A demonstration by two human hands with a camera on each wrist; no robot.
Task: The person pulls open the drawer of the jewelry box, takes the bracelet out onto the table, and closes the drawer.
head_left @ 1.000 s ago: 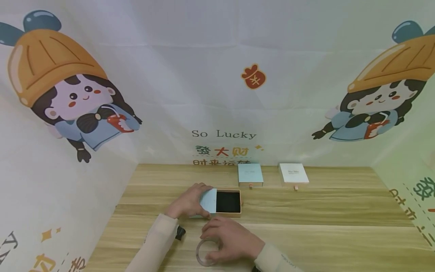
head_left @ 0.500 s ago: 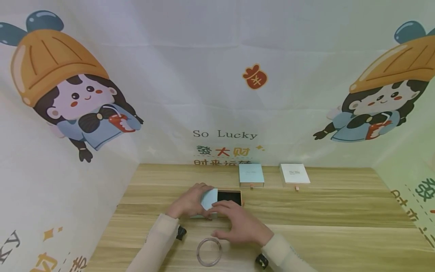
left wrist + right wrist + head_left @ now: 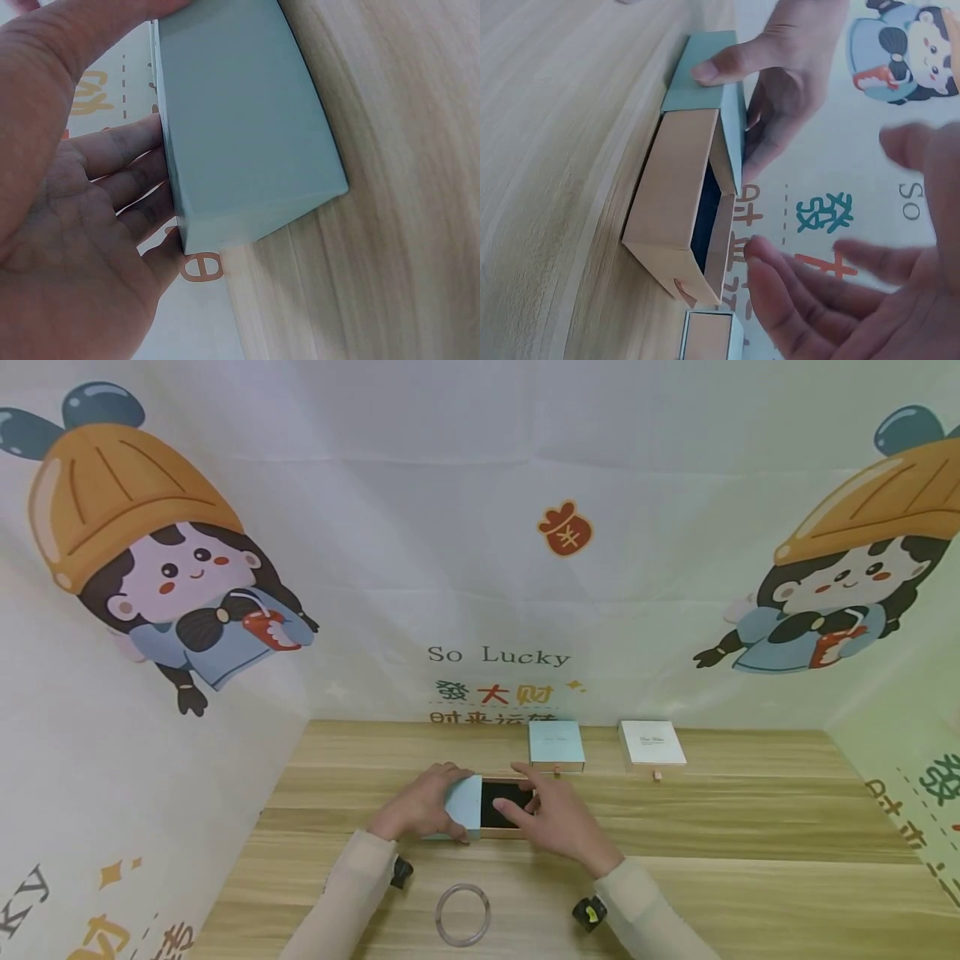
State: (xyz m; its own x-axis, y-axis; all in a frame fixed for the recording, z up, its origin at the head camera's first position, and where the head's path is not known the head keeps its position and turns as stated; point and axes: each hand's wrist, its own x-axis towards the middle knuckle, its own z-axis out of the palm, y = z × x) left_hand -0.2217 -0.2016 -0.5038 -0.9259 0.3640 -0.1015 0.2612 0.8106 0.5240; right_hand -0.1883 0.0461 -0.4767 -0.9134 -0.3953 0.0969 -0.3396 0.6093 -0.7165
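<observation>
So the light blue box (image 3: 465,800) is lying flat on the table (image 3: 712,822), peachy drawer (image 3: 673,180) sitting partway out to the right (yep, black lining (image 3: 495,790) inside).

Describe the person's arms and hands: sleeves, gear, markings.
Cream left sleeve and right sleeve, wrist-length. Left hand and right hand: bare, no gloves. Black wrist-worn left unit and right unit; the right shows a yellow-green patch.
</observation>
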